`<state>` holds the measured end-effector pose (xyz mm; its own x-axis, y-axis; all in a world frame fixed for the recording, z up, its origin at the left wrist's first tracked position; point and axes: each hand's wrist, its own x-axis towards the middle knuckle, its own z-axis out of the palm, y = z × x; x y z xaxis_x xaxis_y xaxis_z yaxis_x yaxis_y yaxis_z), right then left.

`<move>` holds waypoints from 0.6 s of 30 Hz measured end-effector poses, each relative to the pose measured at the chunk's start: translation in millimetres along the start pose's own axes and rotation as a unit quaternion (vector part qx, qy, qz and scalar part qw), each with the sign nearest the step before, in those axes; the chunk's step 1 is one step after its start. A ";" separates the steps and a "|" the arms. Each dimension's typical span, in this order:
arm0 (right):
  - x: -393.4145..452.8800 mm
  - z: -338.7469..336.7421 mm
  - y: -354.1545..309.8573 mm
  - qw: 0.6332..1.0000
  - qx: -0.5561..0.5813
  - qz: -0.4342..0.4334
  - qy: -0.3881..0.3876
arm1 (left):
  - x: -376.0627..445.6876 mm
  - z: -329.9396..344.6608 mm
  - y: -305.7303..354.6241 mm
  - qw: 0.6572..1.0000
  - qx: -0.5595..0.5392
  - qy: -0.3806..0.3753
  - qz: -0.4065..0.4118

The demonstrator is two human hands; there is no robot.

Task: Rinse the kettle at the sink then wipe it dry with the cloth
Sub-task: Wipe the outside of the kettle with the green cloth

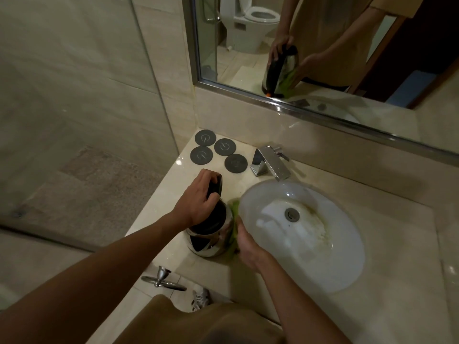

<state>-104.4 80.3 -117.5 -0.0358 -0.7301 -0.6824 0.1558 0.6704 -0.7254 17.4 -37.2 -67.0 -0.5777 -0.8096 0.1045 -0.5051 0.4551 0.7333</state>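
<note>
Head: kettle [211, 234] between hands, left hand [198, 202] gripping, right hand [248, 247] pressing cloth [233, 234].

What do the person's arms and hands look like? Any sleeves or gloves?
Both arms are bare from the hands up as far as the picture shows. The left hand and right hand wear no gloves, rings or watch that I can see. The mirror shows short tan sleeves.

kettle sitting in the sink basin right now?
No, the kettle stands on the countertop left of the sink basin, with the left hand gripping its handle and the right hand pressing the green cloth to its side.
</note>
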 end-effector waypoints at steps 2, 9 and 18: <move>-6.9 2.0 8.2 1.000 0.015 0.002 -0.008 | -0.3 -0.6 0.1 1.000 -0.001 0.003 -0.001; -20.6 7.9 -12.4 0.992 -0.052 -0.116 -0.006 | 1.0 1.1 0.5 1.000 0.000 0.003 -0.002; -8.1 1.7 -18.9 0.995 -0.049 -0.083 -0.018 | -0.6 0.2 1.4 1.000 0.005 -0.005 -0.016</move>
<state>-105.4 73.3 -98.1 -0.0180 -0.8346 -0.5506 0.0534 0.5490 -0.8341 16.9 -36.0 -66.2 -0.5671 -0.8203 0.0739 -0.5307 0.4326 0.7289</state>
